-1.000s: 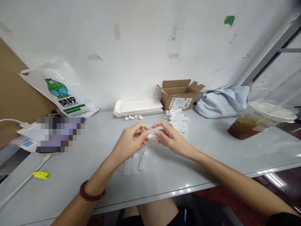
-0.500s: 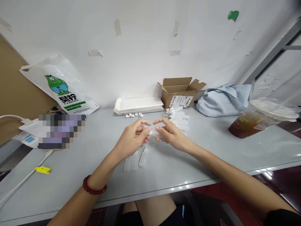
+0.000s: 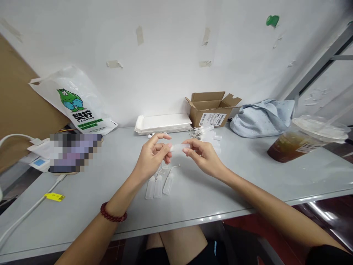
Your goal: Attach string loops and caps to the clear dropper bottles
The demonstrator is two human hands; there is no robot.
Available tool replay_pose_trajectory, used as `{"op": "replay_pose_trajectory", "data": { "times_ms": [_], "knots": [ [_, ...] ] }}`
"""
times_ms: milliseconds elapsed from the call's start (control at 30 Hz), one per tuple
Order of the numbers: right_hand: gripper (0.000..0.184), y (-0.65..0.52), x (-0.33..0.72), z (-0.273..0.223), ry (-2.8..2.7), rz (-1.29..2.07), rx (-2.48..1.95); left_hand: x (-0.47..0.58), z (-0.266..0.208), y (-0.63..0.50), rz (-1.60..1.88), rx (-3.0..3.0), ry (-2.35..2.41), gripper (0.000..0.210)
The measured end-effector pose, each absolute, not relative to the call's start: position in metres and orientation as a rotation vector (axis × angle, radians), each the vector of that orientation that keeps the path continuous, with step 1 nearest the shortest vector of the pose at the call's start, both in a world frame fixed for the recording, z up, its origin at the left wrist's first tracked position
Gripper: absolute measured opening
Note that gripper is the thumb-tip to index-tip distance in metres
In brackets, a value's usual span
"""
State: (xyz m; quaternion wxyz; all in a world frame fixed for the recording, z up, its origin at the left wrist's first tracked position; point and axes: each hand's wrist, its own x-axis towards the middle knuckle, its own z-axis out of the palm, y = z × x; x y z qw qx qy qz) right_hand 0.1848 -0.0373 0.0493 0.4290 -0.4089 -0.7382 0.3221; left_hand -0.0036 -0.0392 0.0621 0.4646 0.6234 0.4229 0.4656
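Observation:
Between my hands is a small translucent squeeze bottle (image 3: 179, 147), held sideways above the table. My left hand (image 3: 154, 152) pinches its left end between thumb and fingers, which hide the tip. My right hand (image 3: 202, 156) grips the right end with thumb and forefinger. Below them lie three similar bottles with thin bent spouts, the rightmost bottle (image 3: 168, 184) set slightly apart from the other two. Behind my right hand a pile of more bottles (image 3: 211, 134) rests on the table. Small white caps (image 3: 151, 135) sit partly hidden behind my left hand.
A stack of white trays (image 3: 165, 122) and an open cardboard box (image 3: 211, 110) stand by the wall. To the right are a light-blue cloth bag (image 3: 261, 117) and a drink cup (image 3: 303, 143). A phone (image 3: 78, 152), cable (image 3: 30, 211) and plastic bag (image 3: 77, 103) are at left.
Both hands have shifted slightly left and up with the bottle. More of the bottle's body now shows between them. The bottles on the table stay where they were.

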Motion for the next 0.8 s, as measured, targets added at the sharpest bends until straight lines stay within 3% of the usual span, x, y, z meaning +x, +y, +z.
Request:
{"op": "replay_pose_trajectory", "data": {
  "times_ms": [333,600,800],
  "knots": [
    [0.034,-0.037,0.185,0.047,-1.660,0.926,-1.118,0.005,0.047,-0.042,1.441,1.716,0.927,0.018],
    [0.032,-0.035,0.184,0.046,-1.683,0.960,-1.074,0.005,0.052,-0.041,1.175,1.528,0.982,0.018],
    [0.035,-0.039,0.184,0.049,-1.743,0.887,-1.144,0.006,0.055,-0.045,1.216,1.554,0.997,0.026]
  ]
}}
